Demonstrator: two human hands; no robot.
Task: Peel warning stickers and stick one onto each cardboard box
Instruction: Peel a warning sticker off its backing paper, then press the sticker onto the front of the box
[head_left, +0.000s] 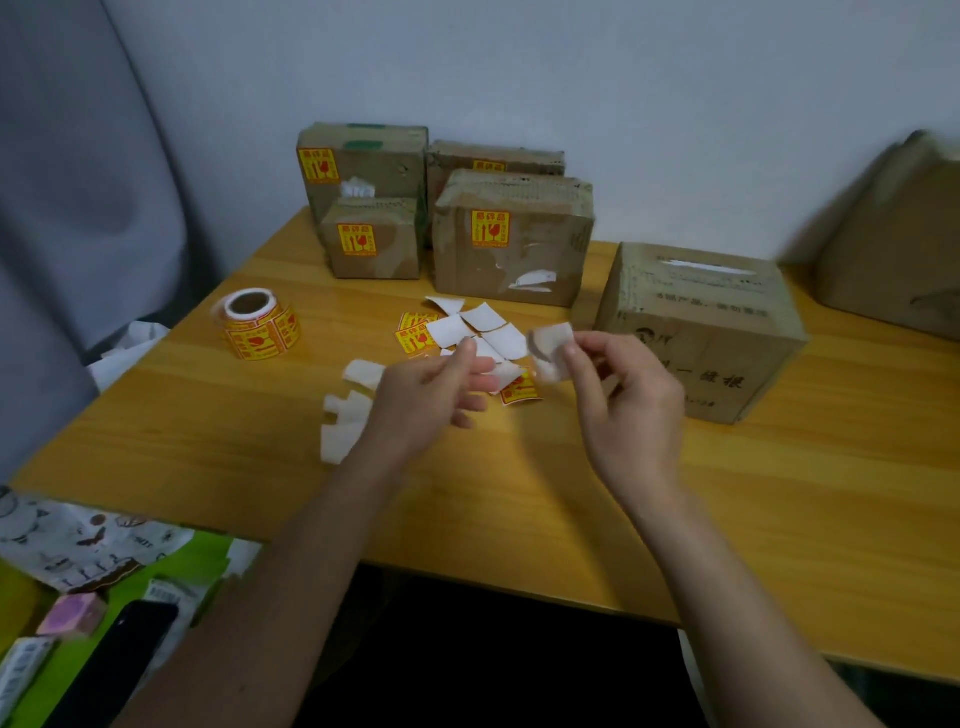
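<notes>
My right hand (621, 395) pinches a blurred white sticker piece (550, 345) above the wooden table (208, 441). My left hand (436, 389) hovers just left of it, fingers loosely apart, holding nothing that I can see. A roll of yellow-red warning stickers (257, 323) lies at the left. Several cardboard boxes at the back carry a sticker: a tall one (363, 161), a small one (371, 239), a middle one (511, 239) and one behind (496, 156). A box at the right (696, 332) shows no sticker on its visible faces.
White backing papers (480, 330) and loose stickers (415, 332) lie scattered mid-table, with more backing scraps (345, 415) under my left wrist. A large box (898, 239) leans at the far right. A green surface with a phone (114, 660) and packets sits lower left.
</notes>
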